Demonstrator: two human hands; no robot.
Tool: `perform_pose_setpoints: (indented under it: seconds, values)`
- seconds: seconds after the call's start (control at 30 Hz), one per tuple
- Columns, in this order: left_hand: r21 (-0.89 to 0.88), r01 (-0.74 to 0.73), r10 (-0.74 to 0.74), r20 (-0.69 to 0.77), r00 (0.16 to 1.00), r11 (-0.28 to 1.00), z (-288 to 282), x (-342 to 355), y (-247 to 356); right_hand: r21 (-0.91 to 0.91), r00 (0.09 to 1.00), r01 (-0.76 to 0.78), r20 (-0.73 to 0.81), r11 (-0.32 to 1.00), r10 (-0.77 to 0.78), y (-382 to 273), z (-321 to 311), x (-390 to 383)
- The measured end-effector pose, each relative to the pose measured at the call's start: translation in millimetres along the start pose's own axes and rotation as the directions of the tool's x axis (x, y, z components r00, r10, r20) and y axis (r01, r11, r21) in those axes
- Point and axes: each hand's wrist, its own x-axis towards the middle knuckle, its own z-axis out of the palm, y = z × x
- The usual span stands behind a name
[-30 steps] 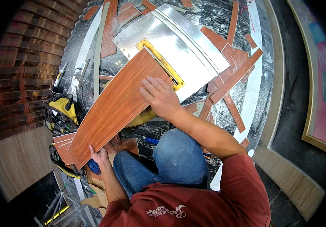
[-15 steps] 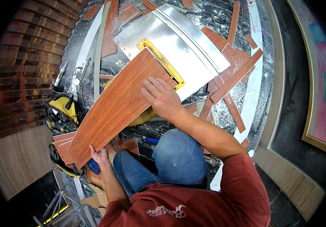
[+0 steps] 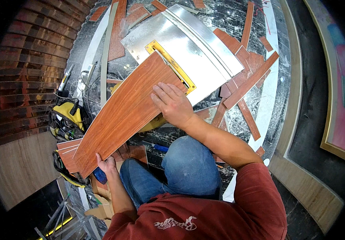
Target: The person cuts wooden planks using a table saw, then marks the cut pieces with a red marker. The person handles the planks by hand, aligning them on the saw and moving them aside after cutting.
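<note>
Clearly, the wood-grain plank (image 3: 120, 116) is the largest piece in hand: reddish brown, darker streaks running lengthwise, a thin pale rim along its sides. Its far end reaches over the near-left edge of the silvery metal surface (image 3: 150, 34) and covers part of the yellow insert (image 3: 171, 63) set there; the rest juts out past that edge, toward the person's left knee. Its sides look bowed, perhaps only because of the lens.

The left hand (image 3: 106, 164) pinches the plank's side near the close end, thumb on top, the other fingers out of sight beneath. The right hand (image 3: 174, 104) lies palm down nearer the far end, fingers stretched out and nearly together; its thumb is hard to make out, so I cannot tell whether it clasps the side.

The plank hides much of a rounded yellow object (image 3: 148, 125) below it and the middle of the surface's near-left edge. Under the left hand, a dark blue item (image 3: 99, 175) is only partly visible, its kind unclear.
</note>
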Motion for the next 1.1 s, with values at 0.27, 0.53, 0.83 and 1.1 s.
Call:
perform_pose_setpoints:
  seconds: [0.27, 0.53, 0.83, 1.1]
  values:
    - [-0.014, 0.007, -0.007, 0.043, 0.999, 1.0, -8.9, 3.1, 3.5, 0.01, 1.0, -0.006, -0.021, 1.0, 0.006, -1.9, -4.1, 1.1]
    - [-0.029, 0.009, -0.009, 0.016, 1.0, 1.0, -1.9, -5.6, 0.1, 0.016, 0.999, -0.011, -0.037, 1.0, 0.011, -3.6, -5.8, -1.1]
    - [-0.023, 0.024, -0.023, 0.039, 0.999, 0.999, -2.7, -8.6, -1.2, 0.011, 0.999, -0.008, -0.053, 1.0, 0.008, -4.6, -6.2, -4.2]
    - [-0.047, 0.048, -0.045, 0.067, 0.997, 0.998, -10.1, -6.0, 0.3, 0.022, 0.998, -0.008, -0.058, 1.0, 0.01, -5.1, -9.4, -5.0]
